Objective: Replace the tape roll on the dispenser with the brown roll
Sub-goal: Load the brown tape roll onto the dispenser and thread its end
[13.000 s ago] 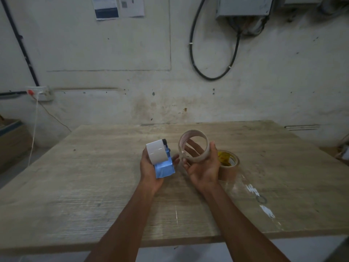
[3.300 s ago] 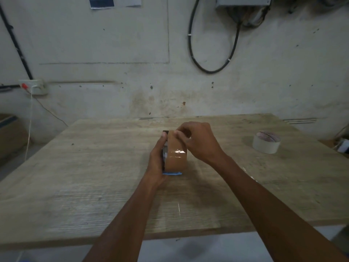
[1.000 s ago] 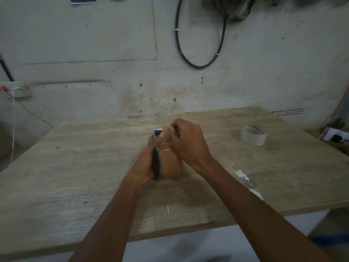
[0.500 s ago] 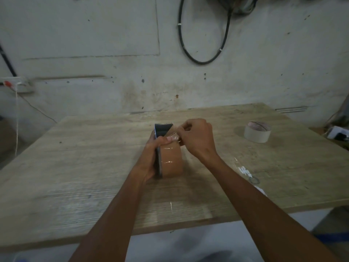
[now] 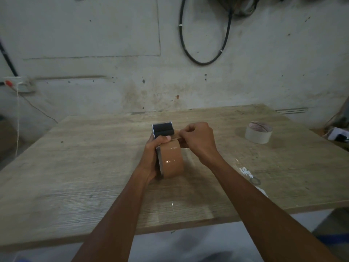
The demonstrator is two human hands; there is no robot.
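Note:
The brown tape roll (image 5: 172, 161) sits on the tape dispenser (image 5: 162, 129), held upright above the middle of the wooden table (image 5: 75, 167). My left hand (image 5: 152, 156) grips the dispenser from its left side, thumb resting on top of the roll. Just right of the dispenser's dark front end, my right hand (image 5: 198, 140) pinches the loose end of the brown tape between its fingertips. The old pale roll (image 5: 258, 132) lies flat on the table at the far right, apart from both hands.
Scraps of clear tape and a small ring (image 5: 254, 180) lie on the table near my right forearm. A stained wall with a black cable loop (image 5: 204, 44) stands behind the table. A socket with a cord (image 5: 18, 86) hangs at the left.
The brown roll has replaced the pale one on the dispenser, and the pale roll now lies at the far right. Over the last second my right hand's fingers drew the tape end toward the dispenser's front.

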